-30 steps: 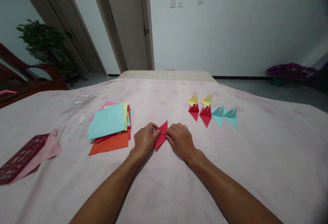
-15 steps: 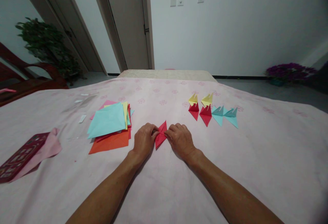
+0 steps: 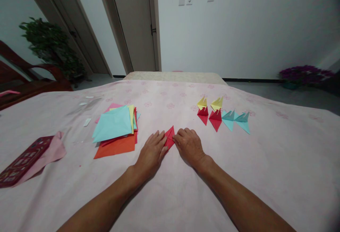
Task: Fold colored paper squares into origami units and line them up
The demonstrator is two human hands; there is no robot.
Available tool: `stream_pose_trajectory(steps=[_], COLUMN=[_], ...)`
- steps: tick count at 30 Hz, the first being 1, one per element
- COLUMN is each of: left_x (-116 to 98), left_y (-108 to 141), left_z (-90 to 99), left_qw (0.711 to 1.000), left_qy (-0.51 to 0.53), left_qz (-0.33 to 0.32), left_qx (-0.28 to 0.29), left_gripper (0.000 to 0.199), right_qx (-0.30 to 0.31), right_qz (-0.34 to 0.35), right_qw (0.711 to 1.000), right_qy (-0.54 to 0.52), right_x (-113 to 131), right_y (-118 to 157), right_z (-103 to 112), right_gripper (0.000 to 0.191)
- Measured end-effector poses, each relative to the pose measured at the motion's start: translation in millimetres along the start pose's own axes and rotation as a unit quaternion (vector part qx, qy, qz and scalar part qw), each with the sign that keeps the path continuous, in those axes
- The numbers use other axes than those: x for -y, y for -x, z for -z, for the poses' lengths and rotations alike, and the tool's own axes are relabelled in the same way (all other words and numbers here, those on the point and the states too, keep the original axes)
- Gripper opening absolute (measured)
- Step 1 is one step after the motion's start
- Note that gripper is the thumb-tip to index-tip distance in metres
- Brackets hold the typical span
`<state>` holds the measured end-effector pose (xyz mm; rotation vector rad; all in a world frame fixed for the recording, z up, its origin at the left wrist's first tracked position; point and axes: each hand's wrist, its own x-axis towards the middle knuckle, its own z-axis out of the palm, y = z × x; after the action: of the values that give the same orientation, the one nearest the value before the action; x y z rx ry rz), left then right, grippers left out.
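Observation:
A small red folded origami paper (image 3: 170, 137), diamond-shaped with creases, lies on the tablecloth between my hands. My left hand (image 3: 152, 150) rests flat with fingers stretched out, its fingertips and thumb over the paper's left side. My right hand (image 3: 189, 143) is closed, its thumb and forefinger pinching the paper's right corner. The paper's left part is hidden under the left fingers. To the right stand finished paper birds: yellow ones (image 3: 217, 103) at the back, red ones (image 3: 215, 119) in front of them, and light blue ones (image 3: 242, 120) at the right.
Left of my hands lies a stack of coloured paper sheets (image 3: 113, 125), light blue on top and orange at the bottom. A clear plastic wrapper (image 3: 84, 133) lies beside it. A dark red printed packet (image 3: 26, 161) with pink paper is at the far left. Pink flowered tablecloth (image 3: 170, 196) covers the table.
My left hand has gone from pinching the paper's left edge to lying flat with fingers extended over it. My right hand still pinches the right corner. The view has shifted slightly.

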<state>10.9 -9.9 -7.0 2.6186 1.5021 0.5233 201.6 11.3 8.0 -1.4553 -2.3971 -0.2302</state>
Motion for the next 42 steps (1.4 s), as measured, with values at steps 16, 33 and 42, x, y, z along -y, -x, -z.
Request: stream_pose_trajectory(steps=[16, 33, 42], left_x=[-15.1, -15.4, -18.9], left_y=[15.0, 11.9, 6.6], left_z=[-7.7, -1.7, 6.2], left_qw=[0.994, 0.997, 0.998], left_qy=[-0.077, -0.04, -0.021], left_qz=[-0.073, -0.065, -0.063], left_qx=[-0.007, -0.003, -0.009], left_gripper=[0.045, 0.038, 0.029], right_qx=[0.024, 0.01, 0.021], right_qz=[-0.184, -0.18, -0.157], right_qw=[0.958, 0.964, 0.98], right_qy=[-0.219, -0.194, -0.121], right_x=[-9.1, -1.3, 0.8], right_y=[-15.7, -33.8, -31.7], right_z=[-4.1, -17.0, -21.7], right_gripper=[0.023, 0.026, 0.02])
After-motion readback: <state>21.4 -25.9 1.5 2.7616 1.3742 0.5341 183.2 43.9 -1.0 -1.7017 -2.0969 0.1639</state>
